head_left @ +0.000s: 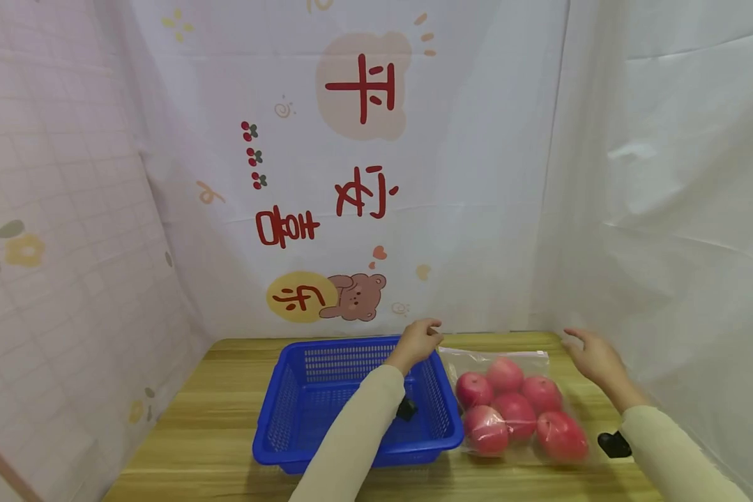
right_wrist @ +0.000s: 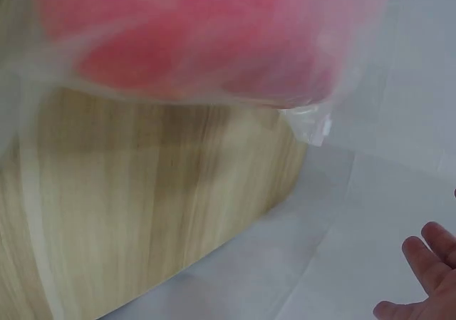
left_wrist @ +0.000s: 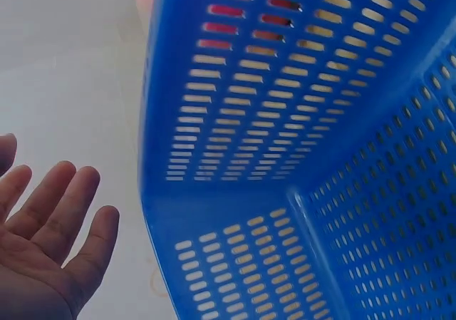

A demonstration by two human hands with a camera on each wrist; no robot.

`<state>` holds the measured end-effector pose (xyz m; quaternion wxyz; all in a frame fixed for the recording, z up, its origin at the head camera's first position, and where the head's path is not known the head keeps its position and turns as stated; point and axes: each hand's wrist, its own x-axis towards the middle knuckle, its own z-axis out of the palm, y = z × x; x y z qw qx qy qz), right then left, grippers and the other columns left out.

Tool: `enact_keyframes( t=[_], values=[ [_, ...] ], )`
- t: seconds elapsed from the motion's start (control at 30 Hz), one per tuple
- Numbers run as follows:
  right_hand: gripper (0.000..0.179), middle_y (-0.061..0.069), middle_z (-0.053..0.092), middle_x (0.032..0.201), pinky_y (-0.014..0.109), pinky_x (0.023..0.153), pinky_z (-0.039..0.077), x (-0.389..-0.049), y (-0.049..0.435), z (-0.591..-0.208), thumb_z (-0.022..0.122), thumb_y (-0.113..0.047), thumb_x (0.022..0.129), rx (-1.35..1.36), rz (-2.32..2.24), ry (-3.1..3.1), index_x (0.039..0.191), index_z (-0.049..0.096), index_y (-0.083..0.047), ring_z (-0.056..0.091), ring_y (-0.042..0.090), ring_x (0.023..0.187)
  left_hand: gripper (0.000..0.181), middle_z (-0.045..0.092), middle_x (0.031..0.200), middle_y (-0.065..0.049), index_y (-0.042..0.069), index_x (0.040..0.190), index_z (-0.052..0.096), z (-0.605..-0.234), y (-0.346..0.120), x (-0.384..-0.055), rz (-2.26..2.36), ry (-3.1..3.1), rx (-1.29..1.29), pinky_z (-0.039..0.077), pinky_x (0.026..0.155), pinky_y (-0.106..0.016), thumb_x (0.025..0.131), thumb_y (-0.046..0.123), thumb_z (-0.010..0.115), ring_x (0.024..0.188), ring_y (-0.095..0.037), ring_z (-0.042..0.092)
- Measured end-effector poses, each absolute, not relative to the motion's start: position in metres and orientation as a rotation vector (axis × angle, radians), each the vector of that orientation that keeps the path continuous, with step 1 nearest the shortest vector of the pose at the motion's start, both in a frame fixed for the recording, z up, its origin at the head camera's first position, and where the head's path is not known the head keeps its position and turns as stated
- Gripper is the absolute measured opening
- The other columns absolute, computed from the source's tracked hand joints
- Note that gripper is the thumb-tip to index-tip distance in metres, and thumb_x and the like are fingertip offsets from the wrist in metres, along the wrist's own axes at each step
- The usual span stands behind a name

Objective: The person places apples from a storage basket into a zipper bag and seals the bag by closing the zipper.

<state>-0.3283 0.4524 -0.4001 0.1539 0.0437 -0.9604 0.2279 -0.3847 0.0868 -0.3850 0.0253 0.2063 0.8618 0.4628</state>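
Note:
A clear zip bag [head_left: 527, 360] of several red apples [head_left: 516, 416] lies on the wooden table. Immediately left of it stands a blue perforated plastic basket [head_left: 282, 411], with no fruit showing inside. My left hand [head_left: 417, 344] hovers by the basket's back right corner, near the bag's upper left corner, fingers loosely bent around nothing. In the left wrist view its fingers [left_wrist: 60, 213] spread beside the basket wall. My right hand [head_left: 597, 359] is held out past the bag's right side, thumb and fingers apart. The right wrist view shows its fingertips [right_wrist: 427, 256] away from the bag.
Wood-grain table [head_left: 194, 418] lies under everything, its back edge against a white printed cloth [head_left: 477, 209]. More cloth hangs at both sides, close to my right arm. A black wrist device [head_left: 613, 445] sits at my right sleeve.

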Motion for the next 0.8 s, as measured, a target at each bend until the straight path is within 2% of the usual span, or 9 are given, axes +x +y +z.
enact_keyframes(
  t=[0.13,0.3,0.5,0.63,0.8],
  values=[
    [0.051,0.041,0.046,0.133,0.071,0.093,0.037,-0.332,0.449,-0.406,0.048,-0.029,0.105,0.144,0.644,-2.760,0.134,0.049,0.013,0.041,0.061,0.120,0.039,0.068,0.117,-0.013,0.007,0.138,0.057,-0.385,0.078,-0.387,1.427,2.681,0.624,0.052,0.089,-0.041,0.100,0.018,0.058,0.107,-0.027,0.065],
    [0.050,0.040,0.048,0.131,0.070,0.092,0.038,-0.336,0.441,-0.409,0.049,-0.028,0.104,0.161,0.647,-2.761,0.132,0.051,0.014,0.044,0.060,0.119,0.041,0.068,0.119,-0.013,0.008,0.138,0.057,-0.382,0.062,-0.388,1.394,2.725,0.607,0.052,0.089,-0.040,0.100,0.023,0.060,0.106,-0.027,0.065],
    [0.052,0.038,0.052,0.129,0.068,0.088,0.042,-0.342,0.428,-0.413,0.052,-0.031,0.103,0.182,0.641,-2.773,0.131,0.053,0.013,0.049,0.058,0.115,0.043,0.064,0.124,-0.017,0.006,0.140,0.055,-0.379,0.037,-0.386,1.315,2.779,0.607,0.051,0.092,-0.044,0.101,0.025,0.057,0.111,-0.031,0.063],
    [0.053,0.036,0.052,0.131,0.068,0.084,0.043,-0.342,0.424,-0.416,0.052,-0.033,0.103,0.160,0.605,-2.803,0.134,0.053,0.010,0.051,0.057,0.115,0.044,0.060,0.131,-0.018,0.006,0.141,0.053,-0.380,0.021,-0.384,1.129,2.895,0.614,0.047,0.099,-0.048,0.102,0.025,0.055,0.120,-0.033,0.058],
    [0.055,0.037,0.050,0.132,0.069,0.085,0.042,-0.336,0.418,-0.414,0.050,-0.035,0.103,0.161,0.597,-2.811,0.134,0.052,0.011,0.049,0.058,0.115,0.049,0.054,0.141,-0.016,0.009,0.143,0.052,-0.384,0.003,-0.380,0.764,3.087,0.574,0.036,0.107,-0.056,0.100,0.031,0.059,0.131,-0.037,0.048]
  ],
)
